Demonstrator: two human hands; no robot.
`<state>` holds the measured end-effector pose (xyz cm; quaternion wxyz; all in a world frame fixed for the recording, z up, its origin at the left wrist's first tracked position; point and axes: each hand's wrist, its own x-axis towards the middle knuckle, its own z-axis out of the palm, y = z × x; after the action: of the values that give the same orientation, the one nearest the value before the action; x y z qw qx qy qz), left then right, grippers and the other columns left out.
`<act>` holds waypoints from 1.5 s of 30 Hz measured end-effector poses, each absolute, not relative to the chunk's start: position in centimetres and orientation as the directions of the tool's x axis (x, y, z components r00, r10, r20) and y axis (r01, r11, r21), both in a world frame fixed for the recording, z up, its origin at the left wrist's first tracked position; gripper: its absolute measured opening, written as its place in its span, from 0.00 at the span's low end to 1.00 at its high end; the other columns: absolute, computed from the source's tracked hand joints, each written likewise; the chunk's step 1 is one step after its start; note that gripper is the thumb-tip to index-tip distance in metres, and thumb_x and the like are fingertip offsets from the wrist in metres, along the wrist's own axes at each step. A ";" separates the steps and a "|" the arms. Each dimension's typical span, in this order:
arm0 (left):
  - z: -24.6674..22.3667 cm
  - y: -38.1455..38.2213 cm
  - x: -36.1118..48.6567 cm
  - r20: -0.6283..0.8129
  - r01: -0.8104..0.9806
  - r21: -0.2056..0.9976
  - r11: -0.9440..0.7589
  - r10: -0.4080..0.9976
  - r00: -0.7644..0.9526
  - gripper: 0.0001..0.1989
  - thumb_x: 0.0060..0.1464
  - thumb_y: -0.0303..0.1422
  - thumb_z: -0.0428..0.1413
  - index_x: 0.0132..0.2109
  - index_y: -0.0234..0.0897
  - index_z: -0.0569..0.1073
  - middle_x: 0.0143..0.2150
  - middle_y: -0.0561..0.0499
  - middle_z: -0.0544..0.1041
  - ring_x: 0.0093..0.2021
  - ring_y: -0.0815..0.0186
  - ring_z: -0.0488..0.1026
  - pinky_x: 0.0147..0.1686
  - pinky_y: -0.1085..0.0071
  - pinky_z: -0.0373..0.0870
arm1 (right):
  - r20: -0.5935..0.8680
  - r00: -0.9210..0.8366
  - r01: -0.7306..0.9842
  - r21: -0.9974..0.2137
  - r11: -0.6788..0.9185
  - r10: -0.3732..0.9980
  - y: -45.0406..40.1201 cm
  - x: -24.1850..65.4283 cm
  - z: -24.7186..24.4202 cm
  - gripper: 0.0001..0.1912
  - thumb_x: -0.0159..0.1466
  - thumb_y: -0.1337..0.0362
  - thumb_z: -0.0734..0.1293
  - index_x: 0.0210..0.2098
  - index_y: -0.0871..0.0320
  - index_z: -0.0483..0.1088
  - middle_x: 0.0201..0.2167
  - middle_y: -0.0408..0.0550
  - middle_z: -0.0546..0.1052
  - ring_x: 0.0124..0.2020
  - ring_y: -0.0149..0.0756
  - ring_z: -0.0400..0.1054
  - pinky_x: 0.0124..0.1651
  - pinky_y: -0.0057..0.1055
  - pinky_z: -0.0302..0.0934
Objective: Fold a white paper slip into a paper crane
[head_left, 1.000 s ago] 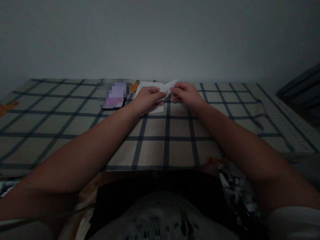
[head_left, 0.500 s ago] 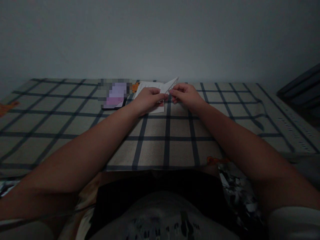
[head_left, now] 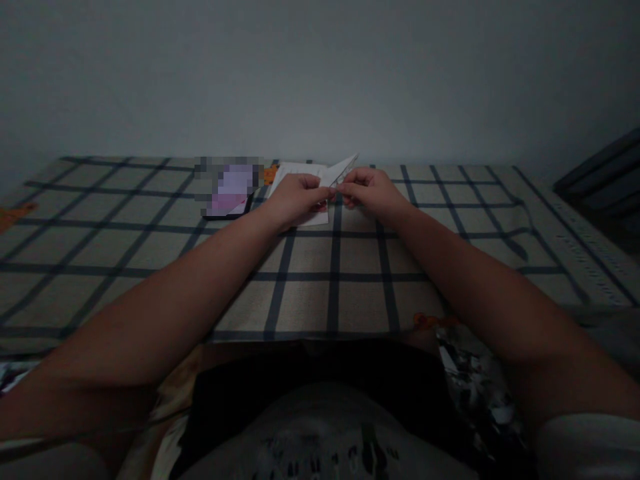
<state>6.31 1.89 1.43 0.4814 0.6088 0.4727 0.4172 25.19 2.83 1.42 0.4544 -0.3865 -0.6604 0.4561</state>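
Observation:
Close together near the far side of the table, both of my hands are at a piece of folded white paper (head_left: 341, 171) whose pointed tip rises up and to the right. My left hand (head_left: 299, 199) is closed on its lower left part. My right hand (head_left: 369, 192) pinches at its lower right edge, fingertips touching or nearly touching those of my left. A flat white sheet (head_left: 296, 171) lies under and behind my left hand, partly hidden by it.
A phone (head_left: 231, 193) with a lit purple screen, partly pixelated, lies left of the sheet. A checked cloth (head_left: 310, 300) covers the table, with a plain wall (head_left: 320, 80) behind. A dark slatted object (head_left: 607, 180) stands at the right.
The fingertips of my right hand have shifted slightly left, closer to my left thumb. The folded paper has barely moved, and my left hand stays in place.

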 end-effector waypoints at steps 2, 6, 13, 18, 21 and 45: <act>1.2 2.0 6.4 0.055 0.141 0.986 -0.084 0.979 0.197 0.07 0.52 0.33 0.66 0.31 0.34 0.78 0.27 0.48 0.76 0.25 0.70 0.70 0.31 0.70 0.69 | 0.247 -0.271 0.097 -0.955 0.282 0.930 2.9 25.3 1.4 0.11 0.63 0.71 0.72 0.26 0.59 0.70 0.19 0.39 0.72 0.21 0.23 0.65 0.25 0.20 0.60; 0.6 2.5 6.3 0.107 0.064 0.990 -0.123 0.973 0.206 0.12 0.48 0.37 0.70 0.33 0.35 0.77 0.31 0.48 0.77 0.30 0.69 0.74 0.33 0.72 0.72 | 0.243 -0.263 0.073 -0.960 0.271 0.934 3.0 25.4 1.3 0.11 0.63 0.73 0.71 0.26 0.59 0.70 0.19 0.39 0.72 0.21 0.24 0.65 0.25 0.20 0.61; 1.3 1.9 6.0 0.124 0.085 0.986 -0.144 0.972 0.202 0.14 0.50 0.40 0.69 0.31 0.36 0.75 0.27 0.53 0.71 0.27 0.72 0.70 0.33 0.74 0.74 | 0.218 -0.323 0.056 -0.967 0.249 0.921 3.1 25.3 1.0 0.10 0.62 0.69 0.73 0.26 0.59 0.70 0.19 0.38 0.72 0.21 0.24 0.65 0.24 0.21 0.61; 1.7 1.6 6.0 0.096 0.114 0.986 -0.119 0.977 0.191 0.12 0.52 0.38 0.68 0.32 0.36 0.75 0.27 0.52 0.73 0.27 0.72 0.71 0.33 0.74 0.74 | 0.206 -0.292 0.017 -0.975 0.220 0.934 2.9 25.4 1.3 0.12 0.63 0.61 0.74 0.29 0.57 0.69 0.22 0.39 0.73 0.23 0.24 0.67 0.24 0.20 0.62; 1.5 1.7 6.0 0.103 0.114 0.986 -0.126 0.977 0.185 0.13 0.52 0.37 0.68 0.31 0.36 0.74 0.27 0.52 0.73 0.26 0.72 0.71 0.32 0.74 0.73 | 0.196 -0.267 0.030 -0.977 0.211 0.944 2.9 25.6 1.5 0.12 0.63 0.60 0.75 0.31 0.57 0.70 0.23 0.39 0.74 0.24 0.25 0.68 0.25 0.20 0.63; 1.9 1.7 6.1 0.126 0.121 0.981 -0.150 0.974 0.187 0.09 0.53 0.33 0.66 0.30 0.36 0.74 0.27 0.53 0.74 0.28 0.71 0.71 0.35 0.71 0.74 | 0.141 -0.213 -0.102 -0.987 0.122 0.967 3.1 25.3 1.7 0.16 0.67 0.55 0.73 0.30 0.59 0.70 0.28 0.44 0.76 0.24 0.25 0.68 0.23 0.21 0.62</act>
<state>6.12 1.68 1.89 0.4719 0.6090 0.4496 0.4519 25.25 3.06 1.72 0.4953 -0.3850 -0.5618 0.5393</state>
